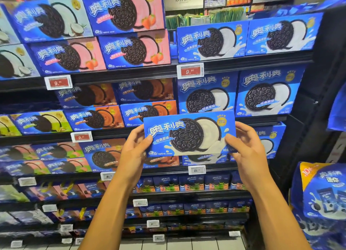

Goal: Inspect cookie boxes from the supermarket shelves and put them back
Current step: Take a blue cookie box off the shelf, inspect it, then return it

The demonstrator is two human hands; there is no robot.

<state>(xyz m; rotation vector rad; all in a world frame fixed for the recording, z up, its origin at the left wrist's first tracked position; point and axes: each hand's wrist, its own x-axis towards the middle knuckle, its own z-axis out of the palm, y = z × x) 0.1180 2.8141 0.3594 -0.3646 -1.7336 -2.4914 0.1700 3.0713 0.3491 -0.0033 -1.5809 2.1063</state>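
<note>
A blue cookie box (189,134) with a dark sandwich cookie and white cream printed on its front is held up in front of the shelves, face toward me. My left hand (135,146) grips its left edge, thumb on the front. My right hand (245,146) grips its right edge the same way. Behind the box stand more blue boxes of the same kind (206,94) on the shelf (262,118).
Shelves run the full width, stacked with strawberry boxes (134,47), chocolate boxes (93,118) and green ones (41,121). Price tags (190,71) sit on the shelf rails. Large blue bags (318,199) hang at the right. Smaller packs (187,182) fill the lower shelves.
</note>
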